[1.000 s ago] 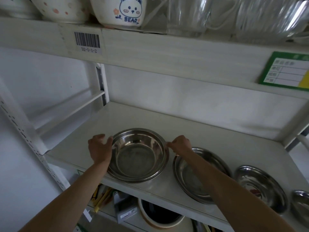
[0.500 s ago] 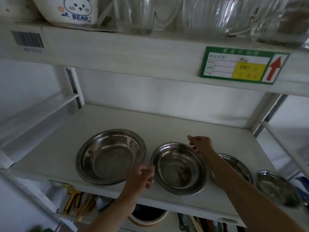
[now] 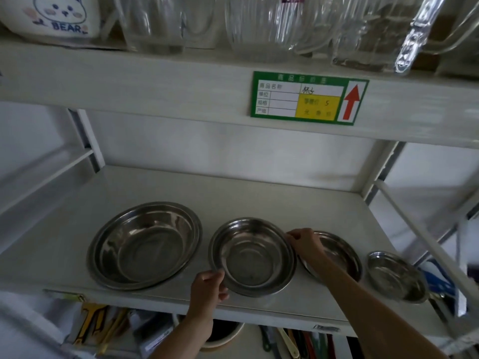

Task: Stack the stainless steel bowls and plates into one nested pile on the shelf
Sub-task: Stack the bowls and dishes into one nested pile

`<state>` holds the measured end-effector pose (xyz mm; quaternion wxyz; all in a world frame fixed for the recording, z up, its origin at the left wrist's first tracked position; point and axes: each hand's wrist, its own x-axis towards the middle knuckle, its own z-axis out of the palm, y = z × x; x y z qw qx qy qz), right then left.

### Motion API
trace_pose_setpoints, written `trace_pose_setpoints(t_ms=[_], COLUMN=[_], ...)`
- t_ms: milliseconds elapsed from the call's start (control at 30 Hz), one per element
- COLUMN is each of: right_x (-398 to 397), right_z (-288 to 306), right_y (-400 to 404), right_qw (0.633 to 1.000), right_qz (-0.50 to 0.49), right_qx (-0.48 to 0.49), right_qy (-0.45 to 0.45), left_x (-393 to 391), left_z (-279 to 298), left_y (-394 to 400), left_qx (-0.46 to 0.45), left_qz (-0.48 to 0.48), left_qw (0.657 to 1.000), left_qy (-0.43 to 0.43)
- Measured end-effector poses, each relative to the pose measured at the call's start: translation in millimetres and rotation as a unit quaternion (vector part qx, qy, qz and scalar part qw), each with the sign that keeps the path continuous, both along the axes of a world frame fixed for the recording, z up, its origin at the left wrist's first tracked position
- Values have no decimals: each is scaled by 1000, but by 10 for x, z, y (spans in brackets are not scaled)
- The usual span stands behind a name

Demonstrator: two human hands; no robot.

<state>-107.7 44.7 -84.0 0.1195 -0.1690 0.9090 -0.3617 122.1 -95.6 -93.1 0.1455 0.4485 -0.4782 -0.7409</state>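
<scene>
Several stainless steel dishes sit in a row on the white shelf [image 3: 233,193]. The largest bowl [image 3: 145,244] is at the left. Beside it is a medium bowl [image 3: 252,256]. My left hand [image 3: 208,287] grips its near-left rim and my right hand [image 3: 304,242] pinches its far-right rim. My right forearm partly hides a steel plate [image 3: 342,255] to the right of it. A small steel dish [image 3: 396,277] stands at the far right.
The upper shelf [image 3: 181,81] overhead carries glass jugs [image 3: 274,24], a bear-printed bowl [image 3: 54,18] and a green price label [image 3: 308,98]. White uprights [image 3: 85,136] frame both sides. Below the shelf edge, utensils [image 3: 293,343] and a dark round pot [image 3: 223,332] show.
The view swung right. Both hands left the largest bowl and moved right to the medium bowl, now closed on its rim at opposite sides.
</scene>
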Motion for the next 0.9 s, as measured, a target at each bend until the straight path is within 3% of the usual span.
trace_pose_setpoints(t_ms=[300, 700, 900], right_x=[-54, -178, -71], right_z=[-75, 347, 568], right_y=[7, -146, -479], right_qw=[1000, 992, 983], right_qz=[-12, -39, -18], right_qx=[-8, -120, -181], right_qy=[8, 19, -5], left_x=[-69, -122, -69], left_z=[24, 398, 599], left_y=[-13, -140, -486], left_qx=[6, -81, -102], left_qz=[35, 21, 59], left_qw=[998, 988, 983], left_qy=[43, 129, 140])
